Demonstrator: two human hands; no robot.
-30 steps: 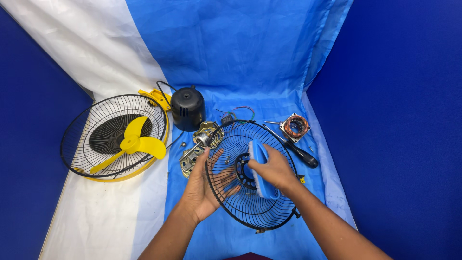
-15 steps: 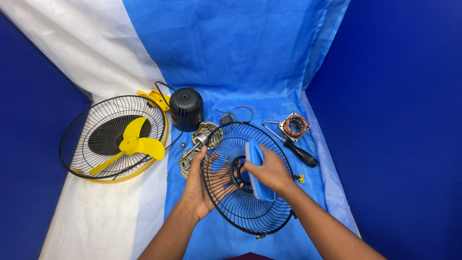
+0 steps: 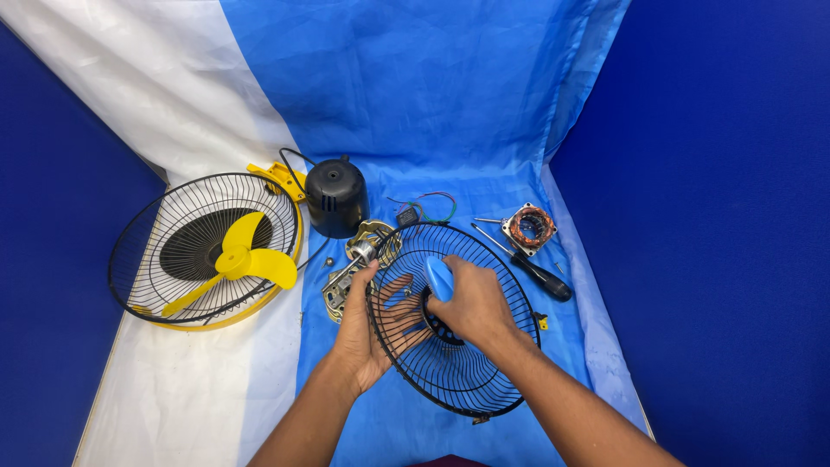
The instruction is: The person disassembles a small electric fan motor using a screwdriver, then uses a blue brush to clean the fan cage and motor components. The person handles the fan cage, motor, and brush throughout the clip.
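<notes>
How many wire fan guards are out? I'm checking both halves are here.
2: one black guard held between the left hand and right hand; another lies left, holding the yellow blade.

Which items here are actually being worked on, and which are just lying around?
In hand:
black wire fan guard, held by left hand
blue cloth, pressed on the guard by right hand

Lying about:
yellow fan blade in second guard
black motor cover
stator
screwdriver
</notes>
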